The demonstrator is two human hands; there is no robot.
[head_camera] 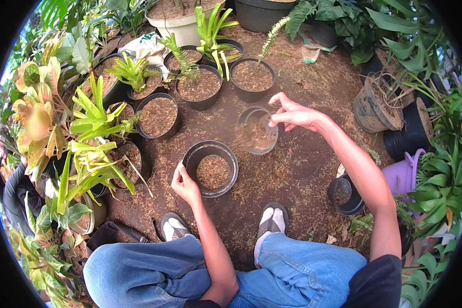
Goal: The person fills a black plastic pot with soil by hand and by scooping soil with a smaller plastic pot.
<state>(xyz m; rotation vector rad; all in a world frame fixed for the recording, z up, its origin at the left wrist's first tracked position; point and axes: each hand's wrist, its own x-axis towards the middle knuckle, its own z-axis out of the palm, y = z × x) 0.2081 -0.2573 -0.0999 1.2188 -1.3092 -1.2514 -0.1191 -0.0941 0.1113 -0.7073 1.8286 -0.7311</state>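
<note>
My left hand (185, 184) pinches the left rim of a black plastic plant pot (234, 169), which stands on the soil floor partly filled with brown growing medium. To its upper right, my right hand (295, 115) grips the rim of a smaller see-through container (257, 131). That container is blurred, and brown loose material shows in or through it. Beyond my hands, a pot with a pale flower spike (252, 75) stands upright beside a pot with a fern-like frond (198, 87). A filled black pot without a plant (158, 117) is to the left.
Bromeliads (88, 115) in pots line the left side. At the right are a tilted grey pot (373, 107), a purple bucket (400, 173) and a small black pot (344, 194). A work glove (311, 54) and a white bag (148, 50) lie farther back. A person's dark sleeve (17, 192) shows at far left.
</note>
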